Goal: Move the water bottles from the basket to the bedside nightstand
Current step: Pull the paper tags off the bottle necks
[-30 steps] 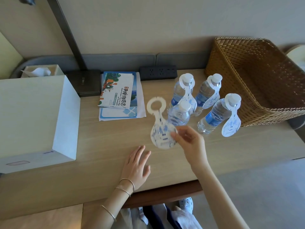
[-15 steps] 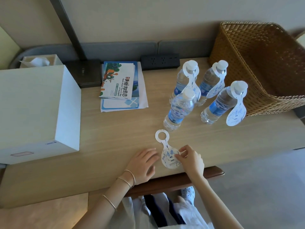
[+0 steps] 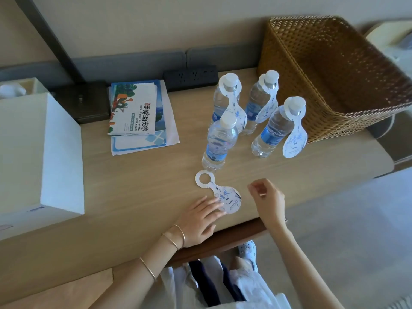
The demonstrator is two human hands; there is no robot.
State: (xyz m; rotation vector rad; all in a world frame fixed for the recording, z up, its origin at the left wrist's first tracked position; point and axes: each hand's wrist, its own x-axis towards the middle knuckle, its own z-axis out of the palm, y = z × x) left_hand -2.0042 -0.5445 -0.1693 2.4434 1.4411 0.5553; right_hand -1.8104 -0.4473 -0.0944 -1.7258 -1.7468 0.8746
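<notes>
Several clear water bottles with blue labels stand upright on the wooden nightstand (image 3: 138,197), left of the wicker basket (image 3: 294,63). The nearest bottle (image 3: 219,141) has no neck tag; the others (image 3: 276,128) wear white paper tags. A loose white tag (image 3: 219,192) lies flat in front of the nearest bottle. My left hand (image 3: 198,219) rests flat on the wood, its fingertips touching the tag's lower edge. Just right of the tag, my right hand (image 3: 267,199) hovers with loosely curled fingers and holds nothing.
A large white box (image 3: 38,152) fills the left of the nightstand. Brochures (image 3: 138,112) lie at the back centre beside a black power strip (image 3: 191,74) and a dark lamp base (image 3: 82,101). The nightstand's front edge runs just under my hands.
My right hand carried the loose tag down from beside the bottles, laid it on the wood and let go. It has since moved right. My left hand's fingertips now touch the tag.
</notes>
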